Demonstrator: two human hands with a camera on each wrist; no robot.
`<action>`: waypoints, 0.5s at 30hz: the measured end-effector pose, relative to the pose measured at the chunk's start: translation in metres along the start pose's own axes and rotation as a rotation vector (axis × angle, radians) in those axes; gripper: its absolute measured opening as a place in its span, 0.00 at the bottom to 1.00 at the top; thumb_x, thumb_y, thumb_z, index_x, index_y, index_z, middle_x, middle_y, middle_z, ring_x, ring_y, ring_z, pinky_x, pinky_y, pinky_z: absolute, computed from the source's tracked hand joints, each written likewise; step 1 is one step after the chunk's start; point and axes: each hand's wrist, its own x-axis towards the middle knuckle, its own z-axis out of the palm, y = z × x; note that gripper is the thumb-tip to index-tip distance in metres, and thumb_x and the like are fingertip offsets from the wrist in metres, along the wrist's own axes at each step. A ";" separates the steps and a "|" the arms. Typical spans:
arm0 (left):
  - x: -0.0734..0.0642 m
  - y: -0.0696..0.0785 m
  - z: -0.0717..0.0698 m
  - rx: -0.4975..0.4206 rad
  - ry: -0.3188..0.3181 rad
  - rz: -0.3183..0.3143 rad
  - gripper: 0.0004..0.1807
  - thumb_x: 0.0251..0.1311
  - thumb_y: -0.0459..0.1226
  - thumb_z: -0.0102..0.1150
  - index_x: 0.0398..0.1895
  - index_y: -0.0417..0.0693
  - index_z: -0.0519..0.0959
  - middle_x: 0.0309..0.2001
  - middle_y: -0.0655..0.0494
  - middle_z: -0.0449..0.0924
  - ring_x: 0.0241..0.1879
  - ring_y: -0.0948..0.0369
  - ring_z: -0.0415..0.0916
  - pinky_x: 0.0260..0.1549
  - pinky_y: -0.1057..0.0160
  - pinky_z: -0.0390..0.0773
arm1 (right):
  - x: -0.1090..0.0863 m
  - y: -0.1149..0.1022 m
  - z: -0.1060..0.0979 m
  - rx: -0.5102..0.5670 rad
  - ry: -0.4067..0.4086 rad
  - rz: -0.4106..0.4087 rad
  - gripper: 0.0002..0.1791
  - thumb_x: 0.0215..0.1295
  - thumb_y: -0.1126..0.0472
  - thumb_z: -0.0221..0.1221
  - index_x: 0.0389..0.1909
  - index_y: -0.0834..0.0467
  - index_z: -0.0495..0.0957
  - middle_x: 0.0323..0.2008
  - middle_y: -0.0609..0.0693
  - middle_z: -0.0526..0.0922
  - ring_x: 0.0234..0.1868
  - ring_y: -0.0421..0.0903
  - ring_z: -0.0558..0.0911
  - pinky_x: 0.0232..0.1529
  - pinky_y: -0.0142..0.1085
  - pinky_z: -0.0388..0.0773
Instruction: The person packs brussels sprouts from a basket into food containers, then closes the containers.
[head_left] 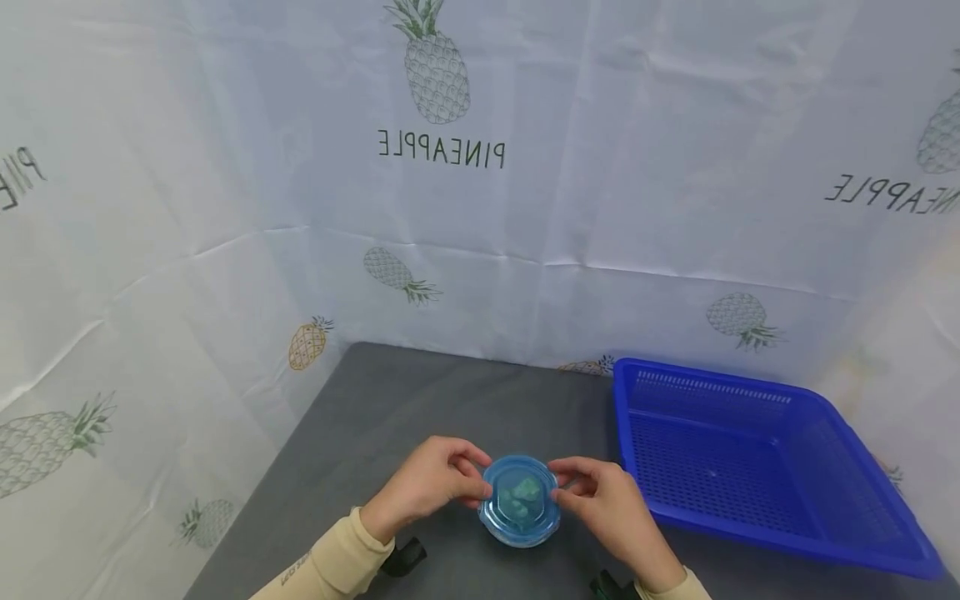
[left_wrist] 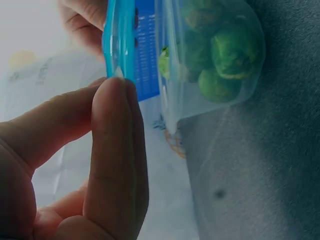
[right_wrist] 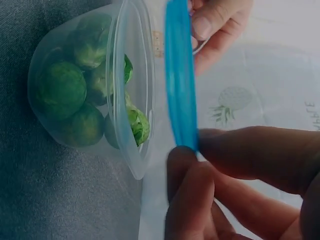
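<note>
My left hand (head_left: pixel 438 479) and right hand (head_left: pixel 603 504) pinch opposite edges of a round blue see-through lid (head_left: pixel 517 479). The lid hovers just above a clear plastic container (head_left: pixel 520 540), with a gap between them in both wrist views. Inside the container, Brussels sprouts (right_wrist: pixel 61 90) are heaped up to its rim. Seen from the left wrist, the lid (left_wrist: pixel 120 40) is edge-on between thumb and fingers. The right wrist view has the lid (right_wrist: pixel 181 75) held by the thumb and curled fingers. The container stands upright on the grey table.
A large blue plastic basket (head_left: pixel 720 533) with perforated sides stands to the right on the grey table (head_left: pixel 420 392). White curtains (head_left: pixel 525 208) printed with pineapples hang behind and at both sides. Black straps (head_left: pixel 405 557) are at the wrists.
</note>
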 end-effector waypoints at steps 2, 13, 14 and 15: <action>0.001 0.000 0.003 0.014 -0.003 -0.010 0.17 0.61 0.34 0.78 0.52 0.37 0.87 0.31 0.51 0.88 0.30 0.53 0.90 0.39 0.47 0.94 | -0.001 0.001 0.000 -0.009 -0.013 -0.004 0.16 0.61 0.64 0.78 0.51 0.55 0.91 0.36 0.45 0.89 0.32 0.40 0.87 0.31 0.31 0.83; 0.003 -0.005 0.009 0.041 0.019 -0.018 0.15 0.63 0.33 0.76 0.51 0.38 0.88 0.30 0.52 0.87 0.27 0.58 0.87 0.37 0.49 0.94 | 0.000 0.006 0.007 -0.083 0.017 -0.023 0.15 0.58 0.63 0.79 0.47 0.53 0.91 0.35 0.44 0.86 0.31 0.37 0.84 0.30 0.29 0.82; 0.003 -0.006 0.009 0.041 0.021 -0.019 0.15 0.63 0.33 0.76 0.51 0.38 0.88 0.30 0.52 0.87 0.27 0.58 0.87 0.37 0.49 0.94 | 0.000 0.007 0.008 -0.086 0.021 -0.025 0.15 0.58 0.63 0.79 0.46 0.53 0.91 0.35 0.44 0.86 0.31 0.37 0.84 0.30 0.29 0.81; 0.003 -0.006 0.009 0.041 0.024 -0.020 0.15 0.63 0.33 0.76 0.51 0.38 0.87 0.30 0.53 0.87 0.27 0.58 0.87 0.37 0.49 0.94 | 0.000 0.006 0.008 -0.087 0.024 -0.024 0.15 0.58 0.63 0.79 0.46 0.53 0.91 0.35 0.44 0.86 0.31 0.37 0.84 0.30 0.29 0.82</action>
